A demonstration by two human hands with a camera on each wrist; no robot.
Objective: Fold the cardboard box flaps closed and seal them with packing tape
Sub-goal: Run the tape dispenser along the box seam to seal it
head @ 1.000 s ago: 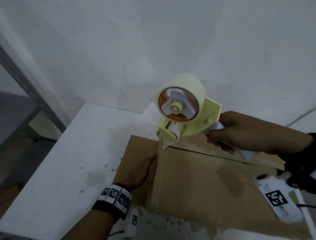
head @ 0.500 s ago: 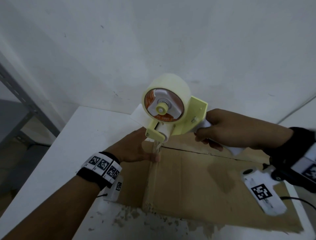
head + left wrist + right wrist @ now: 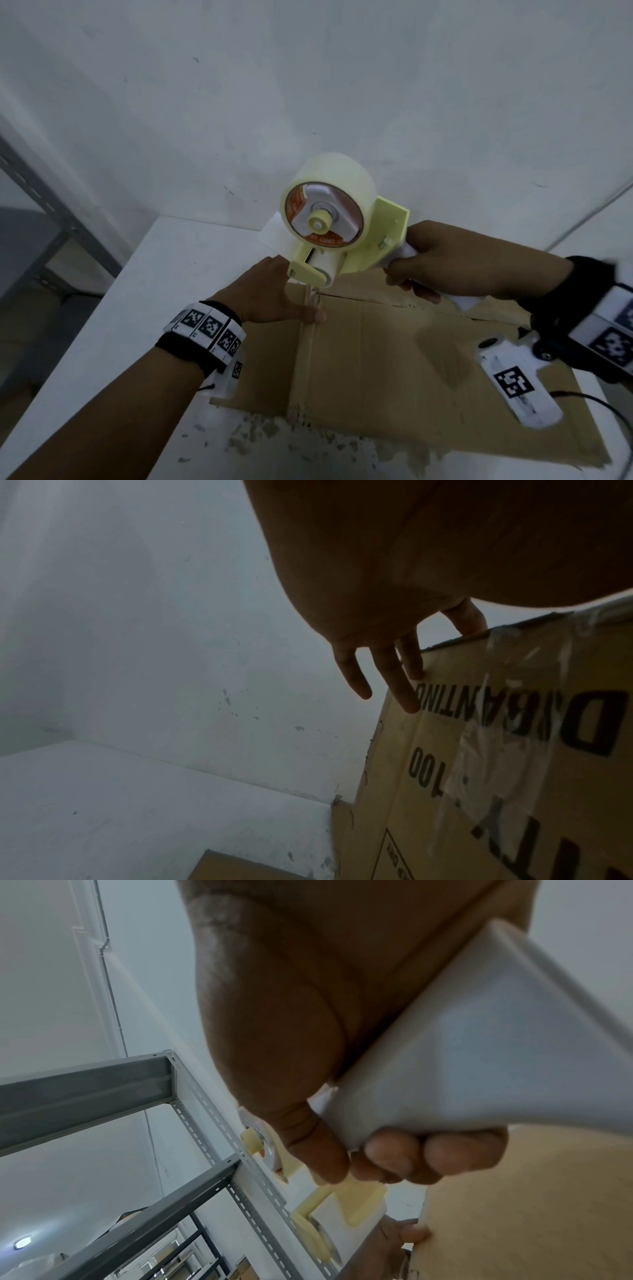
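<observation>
The brown cardboard box [image 3: 394, 359] lies with its top flaps folded shut, their seam running to the right. A strip of clear tape [image 3: 305, 356] crosses the top near the left end and continues down the printed side [image 3: 514, 723]. My right hand [image 3: 455, 267] grips the white handle [image 3: 462, 1042] of the yellow tape dispenser [image 3: 363, 240], whose roller sits at the box's far left edge. My left hand [image 3: 270, 301] lies flat on the box beside the roller, thumb on the tape. Its straight fingers [image 3: 394, 677] hang over the box's side.
The box stands on a white table [image 3: 120, 325] against a white wall. A grey metal shelf frame [image 3: 51, 219] stands to the left. A white sheet [image 3: 274, 233] lies behind the dispenser. A black cable [image 3: 599, 404] trails at the right. Another cardboard piece [image 3: 240, 867] lies on the table.
My left hand has moved from the box's near left side up to the far left top edge, under the dispenser. The dispenser has stayed at the box's far left edge.
</observation>
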